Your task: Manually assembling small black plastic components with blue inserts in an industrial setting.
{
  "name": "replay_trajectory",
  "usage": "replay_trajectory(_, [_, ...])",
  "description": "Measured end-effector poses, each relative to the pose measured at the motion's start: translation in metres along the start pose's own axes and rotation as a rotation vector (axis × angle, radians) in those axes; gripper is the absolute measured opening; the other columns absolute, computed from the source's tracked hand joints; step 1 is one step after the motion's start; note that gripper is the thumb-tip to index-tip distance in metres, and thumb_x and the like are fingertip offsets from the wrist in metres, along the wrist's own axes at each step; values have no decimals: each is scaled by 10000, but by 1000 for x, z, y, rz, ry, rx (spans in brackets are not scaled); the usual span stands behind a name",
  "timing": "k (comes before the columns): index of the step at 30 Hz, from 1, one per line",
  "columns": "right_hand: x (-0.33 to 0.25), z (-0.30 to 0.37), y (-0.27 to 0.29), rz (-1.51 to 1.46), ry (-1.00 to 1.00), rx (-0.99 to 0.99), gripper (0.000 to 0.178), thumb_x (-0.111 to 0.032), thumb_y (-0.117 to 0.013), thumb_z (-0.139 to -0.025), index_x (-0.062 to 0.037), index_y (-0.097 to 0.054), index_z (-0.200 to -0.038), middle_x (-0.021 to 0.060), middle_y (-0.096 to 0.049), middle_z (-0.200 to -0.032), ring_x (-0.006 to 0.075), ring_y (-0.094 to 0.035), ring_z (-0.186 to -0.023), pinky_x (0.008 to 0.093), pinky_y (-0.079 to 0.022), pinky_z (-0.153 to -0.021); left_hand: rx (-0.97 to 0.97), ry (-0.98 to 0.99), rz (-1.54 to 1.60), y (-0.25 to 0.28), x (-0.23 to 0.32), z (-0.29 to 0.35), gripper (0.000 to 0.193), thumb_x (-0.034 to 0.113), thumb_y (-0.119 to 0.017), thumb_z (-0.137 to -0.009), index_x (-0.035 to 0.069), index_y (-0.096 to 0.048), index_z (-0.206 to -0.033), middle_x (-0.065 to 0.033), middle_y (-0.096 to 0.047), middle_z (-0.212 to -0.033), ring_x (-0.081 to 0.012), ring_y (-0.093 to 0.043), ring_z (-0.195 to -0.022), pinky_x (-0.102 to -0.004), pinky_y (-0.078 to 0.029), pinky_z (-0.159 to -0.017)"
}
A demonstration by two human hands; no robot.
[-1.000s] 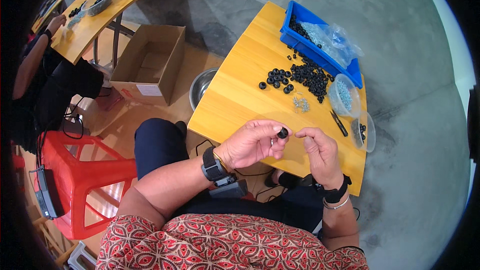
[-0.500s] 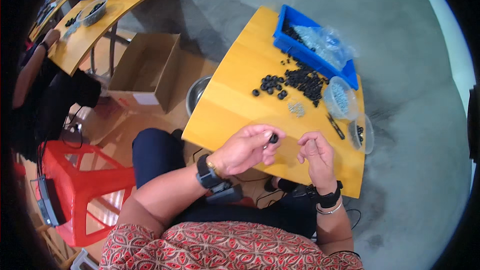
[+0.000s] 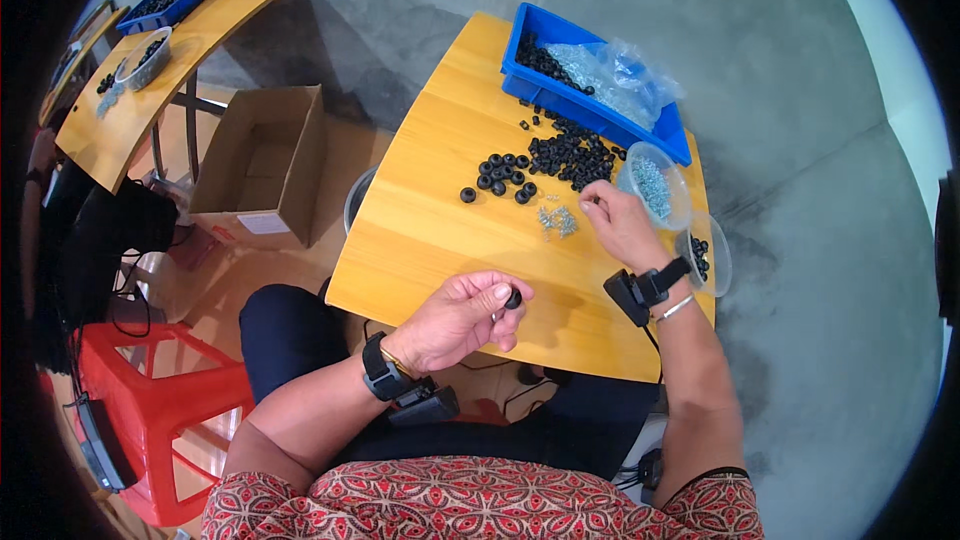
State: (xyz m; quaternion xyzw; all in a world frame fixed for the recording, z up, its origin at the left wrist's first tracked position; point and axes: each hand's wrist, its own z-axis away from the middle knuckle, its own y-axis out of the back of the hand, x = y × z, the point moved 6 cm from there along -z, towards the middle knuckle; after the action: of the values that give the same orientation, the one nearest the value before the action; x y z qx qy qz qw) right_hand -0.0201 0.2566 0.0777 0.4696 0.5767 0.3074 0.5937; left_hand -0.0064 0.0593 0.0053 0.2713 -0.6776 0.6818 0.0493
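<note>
My left hand (image 3: 455, 318) is closed over the near edge of the yellow table (image 3: 420, 230), pinching a small round black part (image 3: 514, 298) between thumb and fingertips. My right hand (image 3: 622, 225) reaches over the table with its fingers pinched together; something dark and tiny shows at the tips, too small to name. Those fingertips are at the near edge of a heap of small black parts (image 3: 572, 155). Beside them lies a little pile of tiny silvery pieces (image 3: 557, 222). Larger round black parts (image 3: 500, 175) sit in a loose group to the left of the heap.
A blue bin (image 3: 600, 112) with black parts and a clear plastic bag stands at the table's far side. Two clear tubs, one with light-blue pieces (image 3: 652, 188), stand at the right edge. Left are a cardboard box (image 3: 262, 165), a red stool (image 3: 160, 380) and another person's table (image 3: 215, 30).
My right hand has moved forward from beside my left hand to the black heap. My left hand still holds the round part. The whole view has shifted slightly.
</note>
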Motion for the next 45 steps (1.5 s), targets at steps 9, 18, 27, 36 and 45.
replay_trajectory(9, [-16,-31,-28,207,138,-137,117,-152,-546,-776,-51,-535,-833,182,-577,-717,359,-563,-706,425,-436,-601,36,29,-2,4,0,4,227,190,-521,-858,14,-537,-1001,-50,-531,-756,-143,-523,-644,-284,-464,-605])
replay_trajectory(18, [-47,-16,-4,29,106,-44,85,-104,-530,-769,-41,-558,-818,109,-567,-610,235,-569,-570,311,-435,-530,-12,-60,102,6,5,1,245,223,-486,-874,31,-539,-1015,-25,-469,-778,-104,-425,-662,-260,-405,-615])
replay_trajectory(27, [-96,77,-40,-1248,-213,-364,108,-119,-534,-849,-63,-544,-940,-25,-529,-747,11,-391,-544,166,-306,-448,-19,-128,40,8,3,0,222,199,-483,-878,27,-542,-1006,-41,-534,-783,-121,-494,-683,-282,-445,-636])
replay_trajectory(36, [-90,81,-50,-1363,-212,-167,124,-118,-519,-863,-58,-518,-971,-42,-399,-620,31,-317,-497,181,-287,-450,-42,-135,56,8,2,1,206,168,-493,-875,15,-545,-1002,-50,-573,-802,-127,-536,-709,-284,-476,-649])
replay_trajectory(45, [-90,79,-56,-1308,-168,-190,134,-85,-517,-858,-59,-508,-989,1,-540,-726,21,-385,-523,157,-309,-450,-36,-120,50,9,2,0,214,172,-502,-870,15,-549,-1007,-51,-580,-809,-122,-542,-701,-283,-479,-648])
